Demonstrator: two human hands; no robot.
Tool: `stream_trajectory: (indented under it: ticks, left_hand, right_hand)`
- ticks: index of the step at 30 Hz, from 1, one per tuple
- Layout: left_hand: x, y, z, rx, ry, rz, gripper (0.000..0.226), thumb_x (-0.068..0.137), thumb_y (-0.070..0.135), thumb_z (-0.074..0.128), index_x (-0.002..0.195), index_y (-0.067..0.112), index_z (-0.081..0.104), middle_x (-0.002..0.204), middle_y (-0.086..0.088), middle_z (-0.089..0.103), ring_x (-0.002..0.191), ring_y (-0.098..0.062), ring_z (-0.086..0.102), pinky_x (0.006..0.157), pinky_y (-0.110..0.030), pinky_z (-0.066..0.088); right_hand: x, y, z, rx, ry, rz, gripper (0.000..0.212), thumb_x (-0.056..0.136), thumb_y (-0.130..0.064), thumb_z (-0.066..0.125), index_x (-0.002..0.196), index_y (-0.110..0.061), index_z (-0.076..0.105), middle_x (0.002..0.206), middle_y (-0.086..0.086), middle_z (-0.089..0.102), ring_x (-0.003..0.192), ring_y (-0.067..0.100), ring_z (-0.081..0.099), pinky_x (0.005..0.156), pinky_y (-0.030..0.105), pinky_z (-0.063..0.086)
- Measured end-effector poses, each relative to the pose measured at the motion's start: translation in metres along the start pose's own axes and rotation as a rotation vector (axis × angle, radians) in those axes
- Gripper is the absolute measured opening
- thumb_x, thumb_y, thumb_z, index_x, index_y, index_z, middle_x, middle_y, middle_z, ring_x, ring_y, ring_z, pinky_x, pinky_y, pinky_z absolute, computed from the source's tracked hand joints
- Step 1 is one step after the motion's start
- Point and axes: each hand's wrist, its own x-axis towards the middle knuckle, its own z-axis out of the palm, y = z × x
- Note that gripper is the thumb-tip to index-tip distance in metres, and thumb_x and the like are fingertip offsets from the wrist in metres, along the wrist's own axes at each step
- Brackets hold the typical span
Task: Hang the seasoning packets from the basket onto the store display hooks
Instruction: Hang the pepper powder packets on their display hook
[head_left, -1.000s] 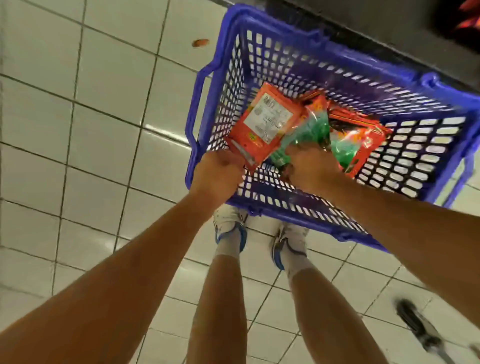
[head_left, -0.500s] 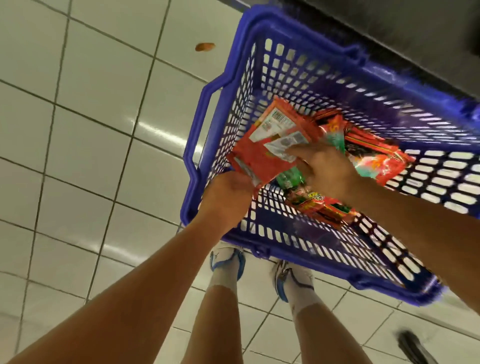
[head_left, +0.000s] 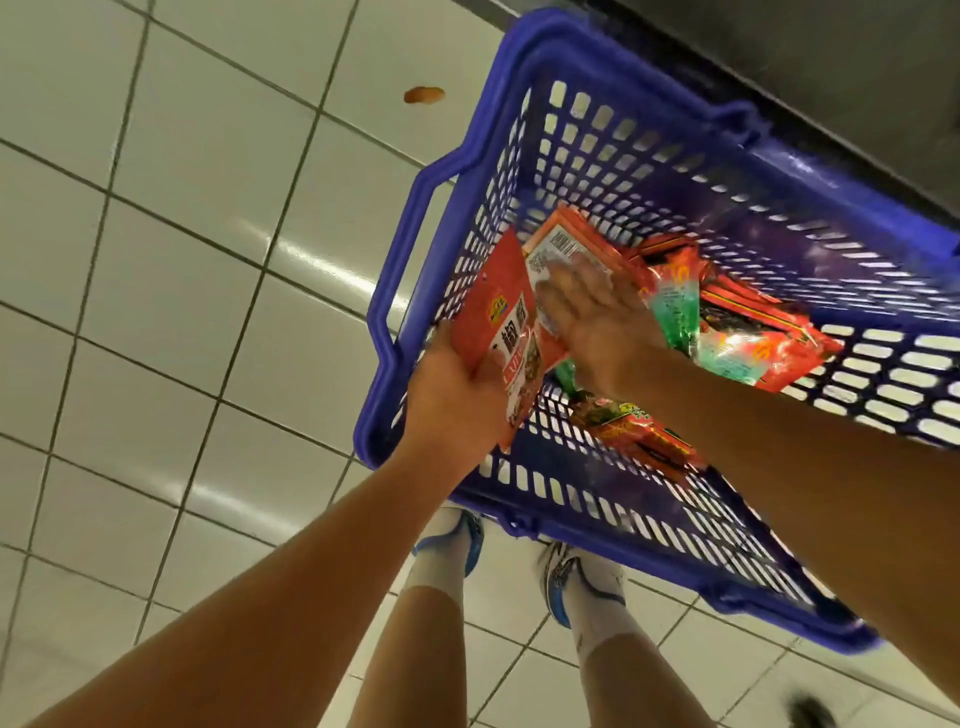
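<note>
Nearest us stand our two bare legs, with white socks and white-and-blue shoes on the pale tiled floor; just beyond the toes sits the blue basket, its handle on the left side. Our left hand reaches over the near left corner of the basket and grips a red packet by its lower end, thumb across the printed front, so the packet stands nearly upright; our right hand lies just beside it with fingers spread and fairly straight, pressing on a second red packet with a white label, though blur hides whether the fingertips curl. More packets, red and green, lie loose on the basket bottom to the right; another packet lies nearer us beneath the right forearm. Farther off, a small orange scrap lies on the floor; a dark shelf base runs behind the basket.
</note>
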Motion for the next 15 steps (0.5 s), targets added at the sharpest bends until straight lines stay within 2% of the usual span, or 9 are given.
stream_trajectory:
  ticks: [1, 3, 5, 7, 9, 10, 12, 13, 15]
  left_hand:
    - [0.002, -0.003, 0.002, 0.021, 0.017, 0.014, 0.037, 0.102, 0.016, 0.052, 0.138, 0.022, 0.053, 0.114, 0.01, 0.067, 0.092, -0.008, 0.063, 0.065, -0.013, 0.051]
    - [0.005, -0.006, 0.003, 0.042, 0.039, 0.026, 0.036, 0.102, 0.015, 0.05, 0.137, 0.023, 0.052, 0.103, 0.015, 0.064, 0.082, -0.004, 0.062, 0.059, -0.011, 0.05]
    - [0.005, -0.005, 0.002, 0.012, 0.04, 0.007, 0.036, 0.102, 0.014, 0.049, 0.137, 0.024, 0.054, 0.107, 0.01, 0.068, 0.088, -0.01, 0.067, 0.064, -0.02, 0.056]
    - [-0.001, -0.001, -0.001, -0.082, 0.028, -0.03, 0.036, 0.102, 0.013, 0.05, 0.136, 0.024, 0.057, 0.116, 0.004, 0.071, 0.099, -0.017, 0.07, 0.072, -0.029, 0.059]
    - [-0.01, 0.008, -0.004, -0.171, 0.051, -0.058, 0.035, 0.1, 0.013, 0.052, 0.131, 0.024, 0.062, 0.113, 0.003, 0.073, 0.099, -0.018, 0.071, 0.077, -0.036, 0.062]
    - [-0.015, 0.015, -0.006, -0.22, 0.082, -0.069, 0.033, 0.098, 0.013, 0.053, 0.126, 0.025, 0.065, 0.106, 0.004, 0.075, 0.093, -0.018, 0.073, 0.073, -0.035, 0.062]
    - [-0.026, 0.031, -0.013, -0.364, 0.148, -0.096, 0.025, 0.095, 0.014, 0.055, 0.112, 0.025, 0.07, 0.089, 0.006, 0.078, 0.076, -0.013, 0.076, 0.056, -0.025, 0.059]
    - [-0.033, 0.042, -0.018, -0.446, 0.164, -0.106, 0.023, 0.093, 0.012, 0.054, 0.104, 0.023, 0.071, 0.082, 0.006, 0.078, 0.069, -0.011, 0.075, 0.05, -0.022, 0.055]
    - [-0.048, 0.062, -0.029, -0.553, 0.164, -0.103, 0.024, 0.088, 0.006, 0.053, 0.087, 0.021, 0.071, 0.072, 0.003, 0.076, 0.059, -0.012, 0.072, 0.045, -0.021, 0.051]
  right_hand:
    - [0.008, -0.002, 0.009, -0.078, -0.035, -0.031, 0.115, 0.084, -0.034, 0.071, 0.158, -0.024, -0.016, 0.166, 0.009, -0.024, 0.15, 0.032, -0.026, 0.124, 0.059, 0.005]
    - [0.012, -0.003, 0.022, -0.137, -0.049, -0.007, 0.11, 0.087, -0.036, 0.068, 0.159, -0.027, -0.015, 0.166, 0.008, -0.023, 0.152, 0.033, -0.022, 0.123, 0.062, 0.005]
    - [0.003, -0.001, 0.026, -0.145, 0.035, 0.031, 0.097, 0.086, -0.035, 0.069, 0.161, -0.024, 0.009, 0.17, 0.01, 0.003, 0.156, 0.035, 0.0, 0.123, 0.061, 0.007]
    - [-0.018, -0.001, 0.023, -0.107, 0.126, 0.038, 0.076, 0.085, -0.034, 0.07, 0.153, -0.021, 0.037, 0.158, 0.009, 0.038, 0.147, 0.034, 0.029, 0.121, 0.057, 0.016]
    - [-0.042, 0.005, 0.016, 0.02, 0.193, 0.058, 0.051, 0.088, -0.028, 0.064, 0.138, -0.02, 0.055, 0.136, 0.006, 0.062, 0.131, 0.03, 0.051, 0.116, 0.049, 0.031]
    - [-0.055, 0.009, 0.009, 0.123, 0.2, 0.098, 0.042, 0.09, -0.024, 0.061, 0.132, -0.019, 0.059, 0.125, 0.008, 0.068, 0.121, 0.031, 0.058, 0.109, 0.044, 0.039]
    - [-0.079, 0.02, -0.01, 0.412, 0.236, 0.216, 0.033, 0.096, -0.016, 0.055, 0.128, -0.013, 0.061, 0.107, 0.016, 0.072, 0.098, 0.037, 0.068, 0.085, 0.039, 0.051]
    - [-0.091, 0.026, -0.019, 0.543, 0.264, 0.276, 0.03, 0.099, -0.014, 0.052, 0.128, -0.01, 0.06, 0.1, 0.02, 0.072, 0.089, 0.039, 0.069, 0.076, 0.038, 0.05]
    - [-0.117, 0.037, -0.038, 0.726, 0.293, 0.394, 0.024, 0.101, -0.011, 0.051, 0.122, -0.005, 0.061, 0.094, 0.019, 0.07, 0.082, 0.033, 0.066, 0.072, 0.034, 0.044]
